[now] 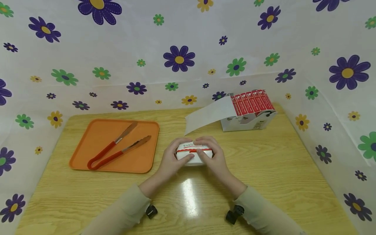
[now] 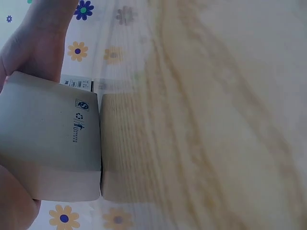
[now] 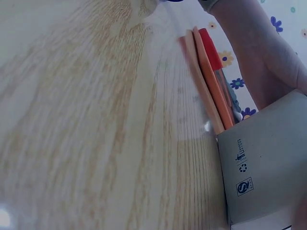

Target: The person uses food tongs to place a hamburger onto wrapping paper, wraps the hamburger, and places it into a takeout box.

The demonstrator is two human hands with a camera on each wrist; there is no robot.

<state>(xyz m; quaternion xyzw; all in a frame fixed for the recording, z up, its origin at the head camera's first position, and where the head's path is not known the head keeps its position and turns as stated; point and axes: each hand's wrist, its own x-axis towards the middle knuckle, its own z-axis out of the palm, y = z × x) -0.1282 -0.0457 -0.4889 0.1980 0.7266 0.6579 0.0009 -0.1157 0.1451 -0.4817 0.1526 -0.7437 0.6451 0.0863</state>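
Observation:
Both hands hold a small white lidded carton [image 1: 195,161] with red trim, which sits on the wooden table in front of the person. On its left side the left hand [image 1: 174,156] grips it, thumb lying over the front. The right hand [image 1: 215,153] grips the opposite side, its thumb on the red band of the lid. In the left wrist view the carton's plain front [image 2: 50,134] shows small dark printed marks. The right wrist view shows the same carton [image 3: 268,158] low on the table, the left hand [image 3: 271,62] behind it.
At the left lies an orange tray [image 1: 85,147] bearing red-handled metal tongs [image 1: 107,151]. A white rack [image 1: 245,124] filled with several red packets [image 1: 252,102] stands back right, a white sheet [image 1: 210,114] sloping from it. A flower-printed sheet [image 1: 117,49] encloses the table [image 1: 264,169].

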